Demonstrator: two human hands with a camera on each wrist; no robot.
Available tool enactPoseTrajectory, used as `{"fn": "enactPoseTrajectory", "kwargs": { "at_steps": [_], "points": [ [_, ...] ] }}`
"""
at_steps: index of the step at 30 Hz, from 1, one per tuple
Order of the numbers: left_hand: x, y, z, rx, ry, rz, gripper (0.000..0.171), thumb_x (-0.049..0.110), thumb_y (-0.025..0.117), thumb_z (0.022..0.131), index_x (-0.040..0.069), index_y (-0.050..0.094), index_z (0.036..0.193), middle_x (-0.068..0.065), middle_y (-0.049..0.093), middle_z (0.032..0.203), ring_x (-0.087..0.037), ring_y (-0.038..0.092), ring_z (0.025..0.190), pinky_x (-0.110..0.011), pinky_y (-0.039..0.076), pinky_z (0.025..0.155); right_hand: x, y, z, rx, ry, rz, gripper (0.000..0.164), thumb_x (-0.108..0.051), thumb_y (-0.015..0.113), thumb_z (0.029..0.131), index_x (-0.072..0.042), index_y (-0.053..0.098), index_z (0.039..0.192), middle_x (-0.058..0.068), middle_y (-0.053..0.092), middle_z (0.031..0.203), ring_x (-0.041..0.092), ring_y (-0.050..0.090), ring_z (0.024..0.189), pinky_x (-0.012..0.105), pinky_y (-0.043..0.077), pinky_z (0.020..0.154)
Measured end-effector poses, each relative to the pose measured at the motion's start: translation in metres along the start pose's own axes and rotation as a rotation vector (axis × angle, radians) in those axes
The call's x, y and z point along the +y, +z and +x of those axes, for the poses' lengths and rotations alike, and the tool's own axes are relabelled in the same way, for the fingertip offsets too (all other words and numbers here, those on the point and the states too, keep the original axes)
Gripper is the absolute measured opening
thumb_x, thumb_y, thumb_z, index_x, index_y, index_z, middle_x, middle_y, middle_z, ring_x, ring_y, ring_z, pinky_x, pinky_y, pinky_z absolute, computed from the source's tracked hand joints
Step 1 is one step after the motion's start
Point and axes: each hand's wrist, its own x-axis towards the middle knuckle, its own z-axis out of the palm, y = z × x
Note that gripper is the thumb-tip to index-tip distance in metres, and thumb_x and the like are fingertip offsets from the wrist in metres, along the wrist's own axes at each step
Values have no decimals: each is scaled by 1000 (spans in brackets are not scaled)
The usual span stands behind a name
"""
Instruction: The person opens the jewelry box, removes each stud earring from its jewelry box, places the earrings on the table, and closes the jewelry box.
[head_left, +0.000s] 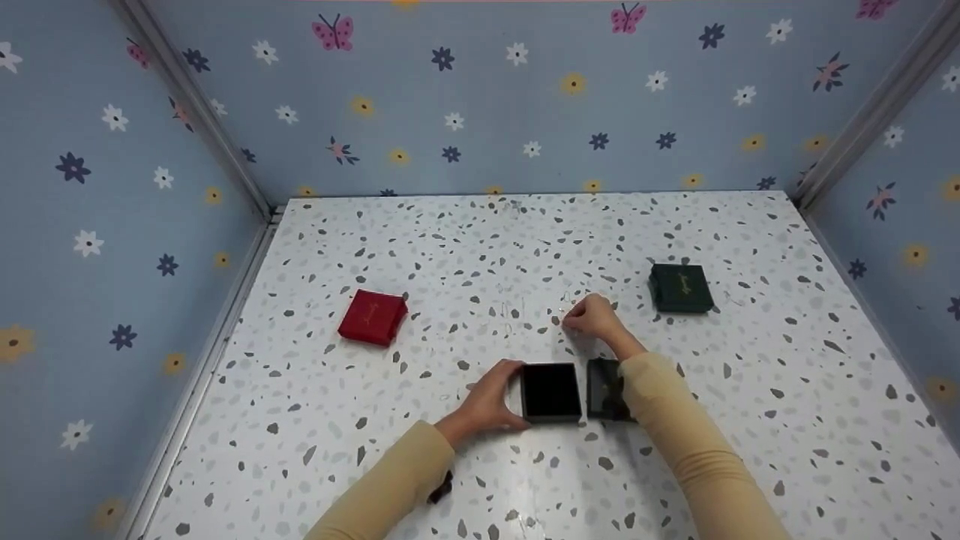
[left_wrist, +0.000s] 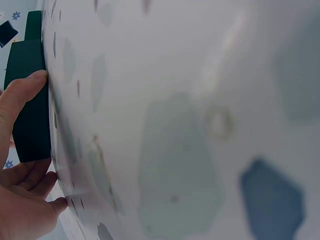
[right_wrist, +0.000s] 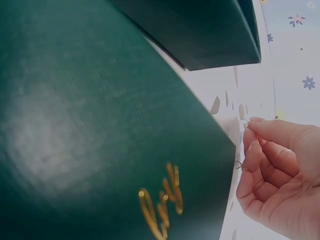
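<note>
In the head view, a small box base point(head_left: 550, 418) with a black inside stands on the table, its outside green in the left wrist view. My left hand point(head_left: 487, 401) holds it from the left, thumb at the near corner and fingers at the far one. Just right of it lies the green lid point(head_left: 600, 390), partly hidden under my right sleeve; gold lettering shows on it in the right wrist view. Beyond the lid, my right hand point(head_left: 594, 318) pinches a tiny, thin silvery piece of jewelry point(right_wrist: 246, 121) between thumb and forefinger, close over the table.
A closed red box point(head_left: 372, 317) sits at the left, and a closed dark green box point(head_left: 682, 288) with gold lettering at the right. Several faint thin pieces point(head_left: 505, 309) lie mid-table. Flower-patterned walls point(head_left: 480, 97) border the table at the back and sides.
</note>
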Motion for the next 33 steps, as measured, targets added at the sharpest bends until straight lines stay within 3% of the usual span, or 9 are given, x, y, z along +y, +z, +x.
{"fn": "enactPoseTrajectory", "kwargs": {
  "at_steps": [25, 33],
  "points": [
    [-1, 1, 1, 6, 12, 0, 85, 19, 85, 49, 1, 43, 121, -5, 49, 113, -18, 47, 104, -27, 35, 95, 0, -8, -4, -26, -16, 8, 15, -13, 65, 79, 0, 70, 84, 4, 64, 70, 9, 52, 57, 20, 44, 51],
    [2, -1, 1, -13, -14, 21, 86, 19, 85, 50, 2, 42, 122, -5, 48, 113, -17, 46, 105, -26, 34, 96, 0, -17, -16, -32, -109, 7, 17, -13, 64, 79, 2, 69, 86, 7, 64, 72, 9, 53, 58, 21, 44, 51]
  ]
}}
